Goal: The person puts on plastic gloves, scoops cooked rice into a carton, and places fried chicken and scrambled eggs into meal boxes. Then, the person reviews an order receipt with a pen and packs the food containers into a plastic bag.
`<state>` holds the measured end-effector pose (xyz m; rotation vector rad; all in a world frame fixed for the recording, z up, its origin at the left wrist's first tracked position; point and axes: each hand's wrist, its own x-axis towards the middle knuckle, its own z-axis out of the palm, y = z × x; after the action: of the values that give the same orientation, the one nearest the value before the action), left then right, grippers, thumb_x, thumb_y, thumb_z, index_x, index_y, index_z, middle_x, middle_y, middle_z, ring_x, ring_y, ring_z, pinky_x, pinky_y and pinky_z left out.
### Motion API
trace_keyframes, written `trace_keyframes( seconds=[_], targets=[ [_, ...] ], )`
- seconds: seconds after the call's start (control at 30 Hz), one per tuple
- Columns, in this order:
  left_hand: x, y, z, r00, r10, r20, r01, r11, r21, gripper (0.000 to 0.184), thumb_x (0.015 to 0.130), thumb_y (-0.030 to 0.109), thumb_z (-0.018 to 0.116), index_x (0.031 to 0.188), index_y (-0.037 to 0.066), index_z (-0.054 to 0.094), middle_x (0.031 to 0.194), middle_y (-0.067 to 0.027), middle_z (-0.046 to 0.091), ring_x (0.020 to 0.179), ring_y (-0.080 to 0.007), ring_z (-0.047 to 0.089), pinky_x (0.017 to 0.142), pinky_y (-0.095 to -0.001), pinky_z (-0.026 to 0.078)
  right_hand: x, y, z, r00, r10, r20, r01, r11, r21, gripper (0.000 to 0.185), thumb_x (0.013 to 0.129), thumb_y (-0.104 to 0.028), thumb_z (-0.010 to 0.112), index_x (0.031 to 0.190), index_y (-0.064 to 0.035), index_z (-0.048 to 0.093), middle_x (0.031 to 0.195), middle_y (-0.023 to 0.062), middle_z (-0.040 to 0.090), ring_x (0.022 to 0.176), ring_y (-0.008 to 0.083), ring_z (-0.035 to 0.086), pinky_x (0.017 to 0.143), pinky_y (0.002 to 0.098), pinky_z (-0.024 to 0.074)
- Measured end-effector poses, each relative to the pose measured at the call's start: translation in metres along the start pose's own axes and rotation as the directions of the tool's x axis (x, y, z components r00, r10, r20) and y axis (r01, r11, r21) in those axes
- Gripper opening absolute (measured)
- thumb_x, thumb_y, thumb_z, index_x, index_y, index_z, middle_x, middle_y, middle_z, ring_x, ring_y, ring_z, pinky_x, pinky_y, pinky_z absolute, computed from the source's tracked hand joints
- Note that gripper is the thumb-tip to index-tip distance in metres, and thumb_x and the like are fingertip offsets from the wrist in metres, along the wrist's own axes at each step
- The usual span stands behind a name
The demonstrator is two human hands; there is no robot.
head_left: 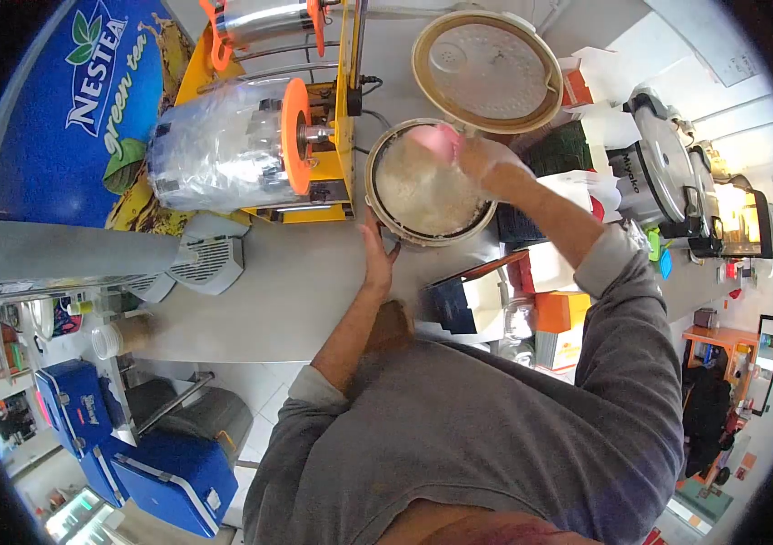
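Note:
A round rice cooker (377,213) stands open on the counter, its hinged lid (486,68) tipped back behind it. White rice (413,186) fills much of the pot inside. My right hand (493,170), blurred by motion, is closed over the pot and holds a pink scoop (438,143); the blur hides the scoop's exact shape. At the pot's near left side is my left hand (379,257), fingers stretched out against the cooker's outer wall.
A yellow-framed machine (344,136) with a plastic-wrapped cylinder (223,150) stands left of the cooker. To the right are boxes (563,311) and a Miyako cooker (654,173). The grey counter (286,300) runs along the front. Blue cooler boxes (177,490) lie lower left.

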<state>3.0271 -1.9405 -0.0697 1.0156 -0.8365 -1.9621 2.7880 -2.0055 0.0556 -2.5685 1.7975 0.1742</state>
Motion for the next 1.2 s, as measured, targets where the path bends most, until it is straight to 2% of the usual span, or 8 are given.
trace_keyframes(
  seconds=[0.03,0.13,0.33,0.5,0.77,0.93,1.03,1.2],
  targets=[
    [-0.002,0.002,0.003,1.000,0.007,-0.007,-0.007,1.000,-0.007,0.094,0.079,0.085,0.010,0.153,0.027,-0.001,0.159,-0.0061,-0.003,0.146,-0.0305,-0.004,0.110,-0.0664,0.006,0.013,-0.011,0.007,0.875,0.435,0.210,-0.449,0.894,0.018,0.040,0.096,-0.022,0.042,0.128,0.0026,0.049,0.103,0.0252,0.065,0.099,0.0327,0.066,0.082,0.0436,0.0524],
    [0.001,0.004,0.010,1.000,0.026,-0.016,-0.026,0.999,-0.030,0.094,0.079,0.085,0.010,0.153,0.028,-0.001,0.159,-0.0062,-0.003,0.146,-0.0301,-0.003,0.110,-0.0666,0.006,0.010,-0.027,0.010,0.832,0.533,0.152,-0.554,0.805,0.213,0.033,0.097,-0.019,0.042,0.120,0.0007,0.054,0.103,0.0255,0.065,0.098,0.0329,0.067,0.074,0.0436,0.0549],
    [0.006,-0.006,0.005,0.999,-0.004,-0.033,0.001,0.996,-0.087,0.094,0.080,0.085,0.013,0.152,0.028,-0.004,0.159,-0.0014,-0.002,0.145,-0.0280,0.000,0.111,-0.0597,0.015,0.024,-0.013,0.079,0.869,0.276,0.410,-0.393,0.889,0.235,0.024,0.095,-0.024,0.047,0.107,-0.0053,0.056,0.088,0.0151,0.064,0.078,0.0238,0.064,0.060,0.0349,0.0507],
    [0.009,-0.011,0.004,0.999,0.028,0.045,-0.026,0.999,-0.043,0.094,0.075,0.088,0.009,0.151,0.036,-0.004,0.158,-0.0043,-0.003,0.145,-0.0315,-0.005,0.107,-0.0694,0.007,0.031,0.003,0.093,0.716,0.146,0.683,-0.597,0.635,0.490,0.020,0.093,-0.027,0.051,0.100,-0.0088,0.056,0.078,0.0085,0.061,0.066,0.0179,0.060,0.051,0.0296,0.0468],
    [-0.009,0.003,-0.044,0.983,0.093,0.157,-0.122,0.975,0.183,0.087,0.087,0.071,0.032,0.153,0.023,0.002,0.158,-0.0097,0.007,0.143,-0.0309,0.013,0.111,-0.0559,0.017,0.001,0.004,0.083,0.591,0.108,0.800,-0.804,0.167,0.571,0.018,0.091,-0.032,0.056,0.088,-0.0143,0.056,0.063,-0.0021,0.056,0.048,0.0084,0.053,0.038,0.0212,0.0406],
    [-0.089,-0.036,-0.191,0.858,0.307,0.411,-0.510,0.420,0.751,0.094,0.077,0.029,0.073,0.150,0.007,0.018,0.148,-0.0194,0.033,0.138,-0.0358,0.031,0.113,-0.0456,0.025,-0.025,0.006,0.014,0.555,0.036,0.831,-0.831,-0.003,0.556,0.021,0.093,-0.034,0.059,0.083,-0.0163,0.055,0.059,-0.0083,0.047,0.043,0.0036,0.041,0.036,0.0187,0.0332],
    [-0.154,-0.050,-0.208,0.938,0.089,0.334,-0.345,0.169,0.923,0.106,0.069,0.036,0.080,0.149,0.006,0.018,0.149,-0.0193,0.031,0.138,-0.0385,0.029,0.114,-0.0479,0.024,-0.056,0.025,0.030,0.612,0.054,0.789,-0.768,-0.200,0.609,0.022,0.094,-0.033,0.058,0.081,-0.0156,0.055,0.057,-0.0085,0.047,0.039,0.0036,0.040,0.033,0.0188,0.0286],
    [-0.140,-0.093,-0.174,0.926,0.160,0.343,-0.373,0.235,0.898,0.117,0.059,0.041,0.086,0.147,0.005,0.018,0.149,-0.0171,0.031,0.139,-0.0359,0.027,0.115,-0.0495,0.022,-0.112,-0.046,-0.020,0.691,0.161,0.705,-0.575,-0.470,0.670,0.014,0.095,-0.022,0.055,0.084,-0.0142,0.051,0.056,-0.0079,0.042,0.040,0.0016,0.037,0.033,0.0150,0.0297]
  ],
)
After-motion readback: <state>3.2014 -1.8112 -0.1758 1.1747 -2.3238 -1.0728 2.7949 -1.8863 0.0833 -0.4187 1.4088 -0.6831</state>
